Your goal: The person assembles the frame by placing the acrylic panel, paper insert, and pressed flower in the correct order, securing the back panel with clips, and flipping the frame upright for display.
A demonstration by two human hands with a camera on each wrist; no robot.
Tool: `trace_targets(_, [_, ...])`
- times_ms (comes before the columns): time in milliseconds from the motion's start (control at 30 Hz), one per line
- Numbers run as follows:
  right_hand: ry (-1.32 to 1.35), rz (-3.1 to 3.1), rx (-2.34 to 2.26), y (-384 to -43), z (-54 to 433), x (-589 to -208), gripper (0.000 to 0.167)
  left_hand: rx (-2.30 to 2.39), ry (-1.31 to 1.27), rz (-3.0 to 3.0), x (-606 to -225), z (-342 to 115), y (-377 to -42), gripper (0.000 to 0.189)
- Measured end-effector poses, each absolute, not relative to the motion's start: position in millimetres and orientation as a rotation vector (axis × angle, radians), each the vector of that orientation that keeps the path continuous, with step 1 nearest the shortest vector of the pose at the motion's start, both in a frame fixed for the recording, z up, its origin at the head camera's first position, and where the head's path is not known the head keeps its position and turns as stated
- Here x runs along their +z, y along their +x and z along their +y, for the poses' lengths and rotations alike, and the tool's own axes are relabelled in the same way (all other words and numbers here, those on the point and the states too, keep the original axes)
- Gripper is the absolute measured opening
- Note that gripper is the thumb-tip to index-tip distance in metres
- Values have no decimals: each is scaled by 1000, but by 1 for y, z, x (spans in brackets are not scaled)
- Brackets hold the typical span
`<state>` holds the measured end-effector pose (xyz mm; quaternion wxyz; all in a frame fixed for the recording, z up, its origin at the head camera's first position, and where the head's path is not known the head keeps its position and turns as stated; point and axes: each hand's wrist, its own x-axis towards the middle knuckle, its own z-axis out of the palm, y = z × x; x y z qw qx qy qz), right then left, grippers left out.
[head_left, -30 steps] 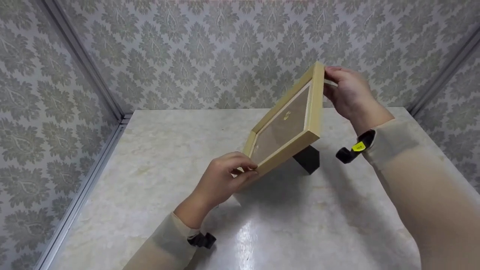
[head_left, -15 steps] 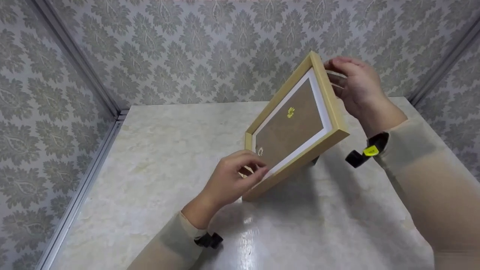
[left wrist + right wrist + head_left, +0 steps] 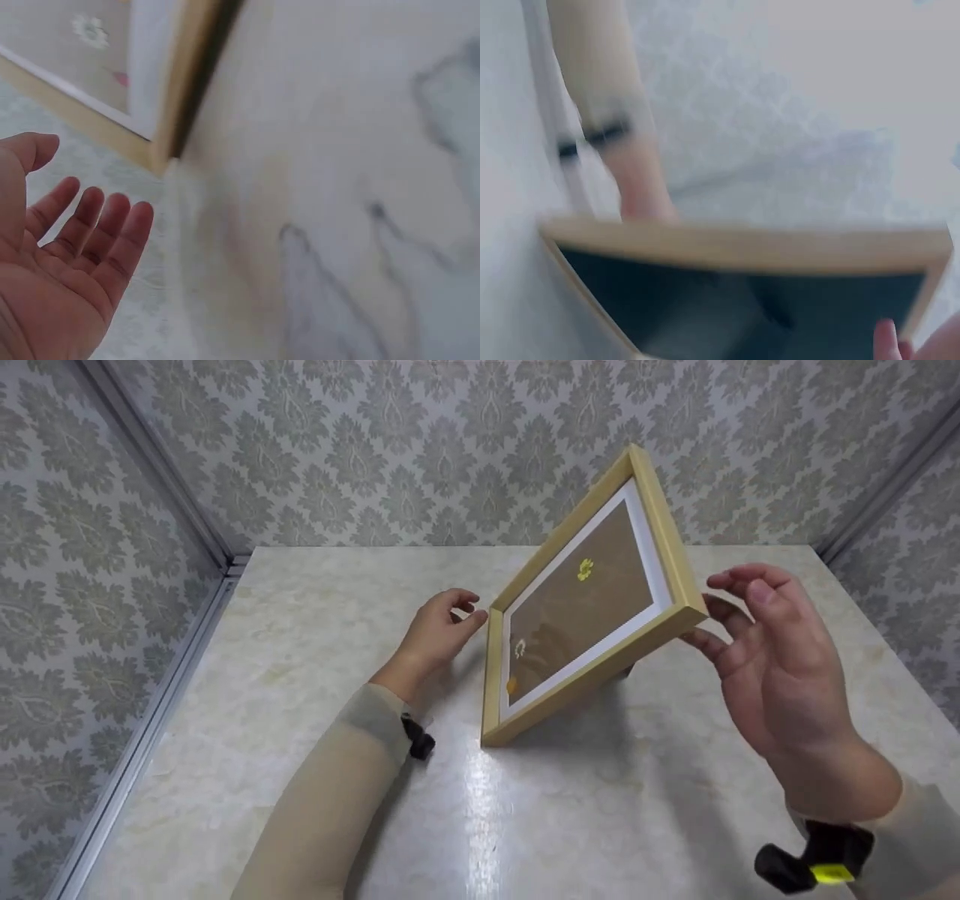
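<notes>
A light wooden picture frame (image 3: 577, 604) stands on the table, leaning back and angled to the left. It has a white mat, a brown picture and small flowers. Its black support leg (image 3: 627, 670) barely shows behind it. My left hand (image 3: 439, 630) hovers just off the frame's left edge, fingers loosely bent and holding nothing. My right hand (image 3: 787, 675) is beside the lower right corner, fingers spread and slightly bent. Whether its fingertips touch the frame's back is hidden. The right wrist view shows the frame's dark back (image 3: 697, 315), blurred.
The pale marbled table (image 3: 300, 660) carries the frame and a bright light reflection near the front. Patterned wallpaper walls (image 3: 405, 457) close off the back and both sides. A metal rail (image 3: 150, 742) runs along the left edge.
The frame has turned somewhat more toward the head camera. My right hand has come down from its upper right edge. My left hand has left the front lower edge for the left side.
</notes>
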<state>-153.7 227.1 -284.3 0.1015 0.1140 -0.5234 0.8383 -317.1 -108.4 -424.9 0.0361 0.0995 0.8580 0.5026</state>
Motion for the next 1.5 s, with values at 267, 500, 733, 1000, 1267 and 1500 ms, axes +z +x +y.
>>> trace_targets(267, [299, -1474, 2627, -128, 196, -303, 32, 1580, 173, 2549, -423, -78, -352, 54])
trace_targets(500, [262, -1562, 2553, -131, 189, -303, 42, 1568, 176, 2509, -416, -67, -358, 37])
trace_targets(733, [285, -1622, 2565, -134, 197, -304, 49, 1582, 177, 2516, -419, -60, -359, 36])
trace_targets(1000, [267, -1535, 2596, -143, 211, -303, 35, 1510, 233, 2624, -426, -63, -358, 31])
trace_targets(1267, [207, -1547, 2573, -166, 235, -294, 33, 1532, 196, 2606, -423, -73, -343, 27])
trace_targets(1500, [145, -1534, 2600, -202, 256, -290, 37, 1531, 127, 2625, -425, -87, -325, 22])
